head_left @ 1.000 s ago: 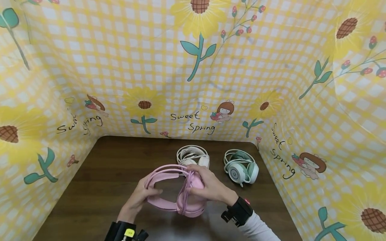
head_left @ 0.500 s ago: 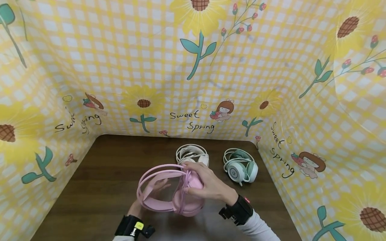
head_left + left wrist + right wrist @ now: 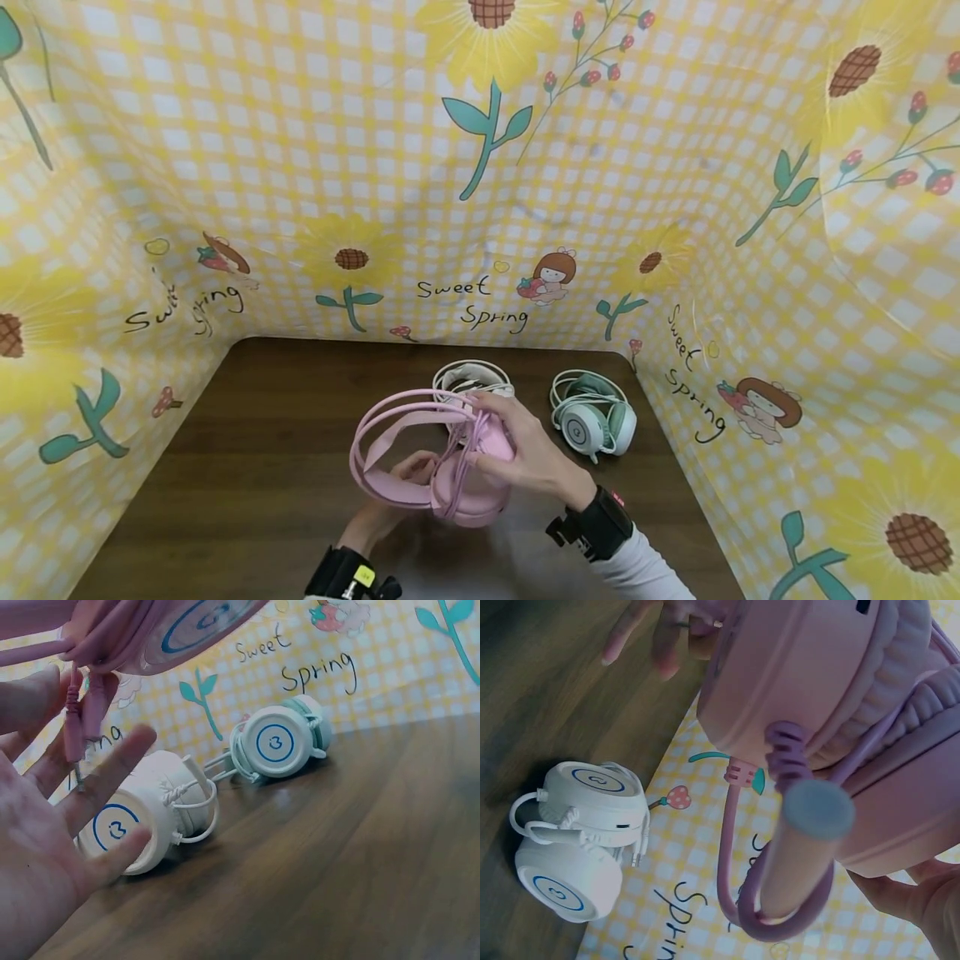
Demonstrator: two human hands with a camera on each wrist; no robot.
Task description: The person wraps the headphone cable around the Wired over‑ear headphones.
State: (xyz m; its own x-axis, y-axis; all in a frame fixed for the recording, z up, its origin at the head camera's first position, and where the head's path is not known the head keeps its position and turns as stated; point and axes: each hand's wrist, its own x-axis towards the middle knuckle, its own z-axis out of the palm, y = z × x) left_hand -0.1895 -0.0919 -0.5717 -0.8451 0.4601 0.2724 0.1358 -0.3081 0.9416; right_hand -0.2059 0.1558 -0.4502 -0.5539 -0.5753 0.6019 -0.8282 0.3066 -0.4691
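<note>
A pair of pink headphones (image 3: 470, 490) is raised above the table, ear cups to the right and headband to the left. Its cable is wound round the cups. My right hand (image 3: 528, 450) grips the cups from the right, fingers over the top and thumb on the near side. Behind the headband is my left hand (image 3: 412, 475), partly hidden by it in the head view. In the left wrist view, its thumb and forefinger are at the cable's pink plugs (image 3: 73, 735), pinching them, while the other fingers spread out. One plug's metal tip points down.
White headphones (image 3: 463, 375) stand behind the pink pair, partly covered by it. Farther right are white-and-green headphones (image 3: 592, 421) with their cable wound round. The brown table (image 3: 285, 433) is walled by a yellow checked cloth (image 3: 375, 167) at the back and sides.
My left hand has let go of the headband and moved right, behind it, to the cable plugs. The pink headphones first shifted left, then rose slightly, still in my right hand.
</note>
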